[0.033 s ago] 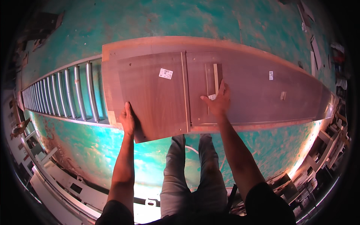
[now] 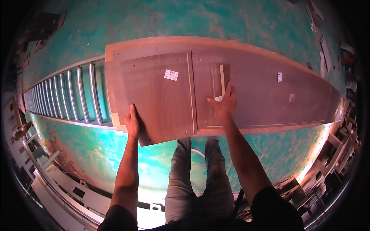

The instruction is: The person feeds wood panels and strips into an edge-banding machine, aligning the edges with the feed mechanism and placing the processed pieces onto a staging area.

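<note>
My left hand (image 2: 131, 121) grips the left edge of a brown wooden panel (image 2: 154, 104) with a white label, whose near-left corner overhangs the front of a long stack of boards (image 2: 254, 88). Just to the panel's right, my right hand (image 2: 225, 102) has thumb and fingers around a small bundle of narrow wooden pieces (image 2: 216, 77), which lies on the boards and bears a small label. A thin strip runs along the panel's right edge.
A roller conveyor (image 2: 92, 90) with metal rollers extends left from under the boards. The floor (image 2: 200, 19) is green and scuffed. My legs are below the boards. White frames and panels (image 2: 54, 192) lie along the lower left rim, with clutter (image 2: 331, 146) at the right.
</note>
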Tool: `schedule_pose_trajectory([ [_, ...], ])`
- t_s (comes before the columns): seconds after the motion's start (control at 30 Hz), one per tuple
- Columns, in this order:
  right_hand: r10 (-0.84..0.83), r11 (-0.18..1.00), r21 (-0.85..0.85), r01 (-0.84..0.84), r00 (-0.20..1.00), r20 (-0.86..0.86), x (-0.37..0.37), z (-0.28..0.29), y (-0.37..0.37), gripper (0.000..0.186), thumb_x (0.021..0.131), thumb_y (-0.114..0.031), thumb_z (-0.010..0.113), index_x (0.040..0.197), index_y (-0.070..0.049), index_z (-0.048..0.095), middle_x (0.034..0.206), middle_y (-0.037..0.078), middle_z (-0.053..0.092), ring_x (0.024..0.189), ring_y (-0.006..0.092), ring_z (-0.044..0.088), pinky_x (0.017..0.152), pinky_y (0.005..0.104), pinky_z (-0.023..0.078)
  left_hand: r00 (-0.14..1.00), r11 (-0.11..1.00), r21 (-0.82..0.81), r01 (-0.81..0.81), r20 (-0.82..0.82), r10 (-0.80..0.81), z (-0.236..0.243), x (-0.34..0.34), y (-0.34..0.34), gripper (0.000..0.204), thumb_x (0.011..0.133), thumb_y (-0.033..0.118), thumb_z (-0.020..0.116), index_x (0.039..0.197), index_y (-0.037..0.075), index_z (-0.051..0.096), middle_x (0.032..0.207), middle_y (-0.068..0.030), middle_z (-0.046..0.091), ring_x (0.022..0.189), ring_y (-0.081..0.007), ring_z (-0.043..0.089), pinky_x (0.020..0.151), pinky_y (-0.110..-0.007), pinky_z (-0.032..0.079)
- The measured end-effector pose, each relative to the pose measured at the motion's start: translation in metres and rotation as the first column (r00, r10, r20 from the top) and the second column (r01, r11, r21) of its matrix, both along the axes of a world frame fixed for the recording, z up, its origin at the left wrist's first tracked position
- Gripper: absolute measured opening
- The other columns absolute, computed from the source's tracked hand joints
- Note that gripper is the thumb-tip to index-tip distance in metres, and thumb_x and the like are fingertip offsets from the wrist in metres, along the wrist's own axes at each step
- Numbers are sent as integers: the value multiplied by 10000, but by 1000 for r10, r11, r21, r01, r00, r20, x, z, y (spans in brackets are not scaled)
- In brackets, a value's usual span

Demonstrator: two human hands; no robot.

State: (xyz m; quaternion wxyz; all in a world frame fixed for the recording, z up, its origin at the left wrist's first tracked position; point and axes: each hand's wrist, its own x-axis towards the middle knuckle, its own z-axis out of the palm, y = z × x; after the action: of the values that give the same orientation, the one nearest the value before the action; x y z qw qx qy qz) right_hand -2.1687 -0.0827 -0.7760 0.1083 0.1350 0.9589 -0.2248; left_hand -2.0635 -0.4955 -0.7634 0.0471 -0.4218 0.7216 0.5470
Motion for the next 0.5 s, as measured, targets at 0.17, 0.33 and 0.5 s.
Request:
schedule_pose_trajectory([
  [0.17,-81,997,-21,81,997,-5,-2,-4,31,923,823,-312,842,1594,-82,389,1386,199,579,1220,376,620,993,476,525,993,970,243,7,-118,22,15,14,0,535,1135,447,479,1257,-32,685,1217,-31,678,1112,-104,581,1001,-279,463],
  [0.33,-221,916,-337,219,975,31,5,46,10,553,871,-216,757,1361,-35,579,1111,199,728,1000,372,718,884,458,561,984,924,342,-169,111,139,2,59,-16,690,1103,536,498,1444,-59,569,1419,-107,620,1294,-188,559,1124,-343,424],
  [0.5,-136,587,-749,306,950,282,54,51,-101,447,919,-273,755,1233,3,597,1022,167,723,920,264,703,836,385,549,957,904,323,-280,20,289,-21,76,-16,638,1097,517,530,1372,-49,639,1344,-88,660,1226,-178,589,1089,-331,445],
])
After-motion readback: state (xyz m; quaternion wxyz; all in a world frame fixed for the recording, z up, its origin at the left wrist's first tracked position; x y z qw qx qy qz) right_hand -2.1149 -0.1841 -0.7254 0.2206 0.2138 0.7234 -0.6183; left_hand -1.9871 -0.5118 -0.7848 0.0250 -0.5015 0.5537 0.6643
